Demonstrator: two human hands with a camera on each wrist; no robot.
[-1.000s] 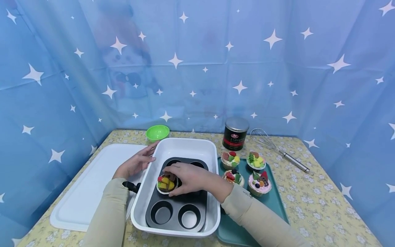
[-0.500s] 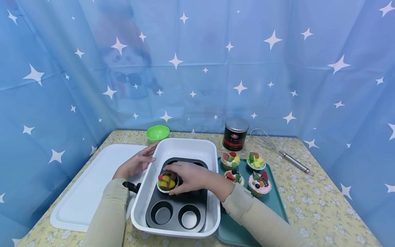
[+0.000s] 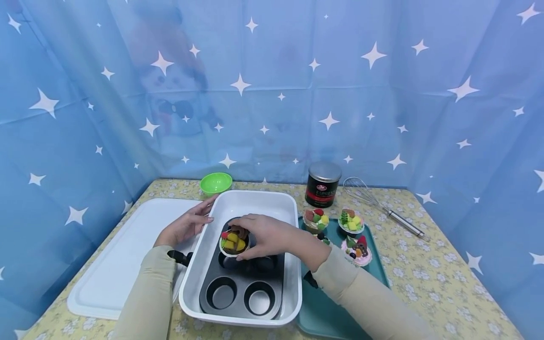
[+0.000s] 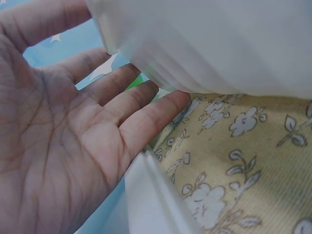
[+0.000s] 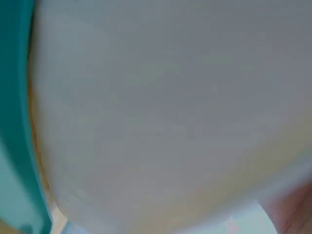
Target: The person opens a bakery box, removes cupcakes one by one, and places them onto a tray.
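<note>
A dark muffin tin lies inside a white baking dish. My right hand grips a fruit-topped cupcake just above the tin's far left wells. My left hand rests open against the dish's left outer wall; in the left wrist view its straight fingers touch the white wall. The right wrist view shows only a blurred white surface and a teal edge.
A teal tray right of the dish holds several decorated cupcakes. Behind stand a green bowl, a dark espresso tin and a wire whisk. A white lid lies at left on the flowered cloth.
My right hand has carried the cupcake slightly up and toward the far end of the muffin tin. The left hand has stayed against the dish.
</note>
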